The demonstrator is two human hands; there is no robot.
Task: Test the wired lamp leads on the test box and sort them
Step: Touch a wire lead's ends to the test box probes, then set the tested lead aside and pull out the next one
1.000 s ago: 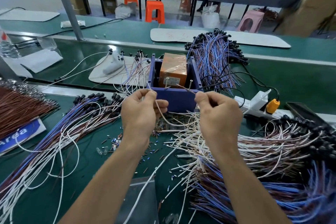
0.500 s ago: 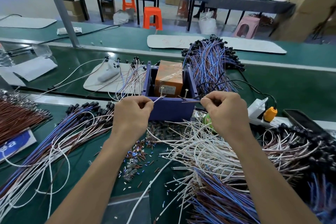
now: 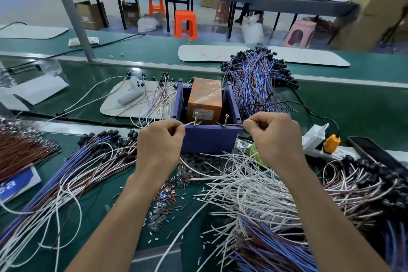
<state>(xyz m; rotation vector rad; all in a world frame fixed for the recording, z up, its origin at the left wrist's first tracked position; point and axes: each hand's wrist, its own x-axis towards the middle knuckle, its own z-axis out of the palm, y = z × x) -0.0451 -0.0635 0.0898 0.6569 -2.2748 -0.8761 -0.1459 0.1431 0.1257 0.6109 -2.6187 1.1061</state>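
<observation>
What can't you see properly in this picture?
Head view:
- Orange box label: print too small to read.
- Blue sign: cut off by the left edge.
- Green thing: mostly hidden behind the right hand, which pinches the brown lead.
- Left hand: knuckles hide how it pinches the white lead.

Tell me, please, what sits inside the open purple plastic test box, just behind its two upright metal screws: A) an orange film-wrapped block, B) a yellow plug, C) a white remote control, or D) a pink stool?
A: the orange film-wrapped block stands between the walls of the purple plastic test box, right behind the two upright metal screws.
</observation>
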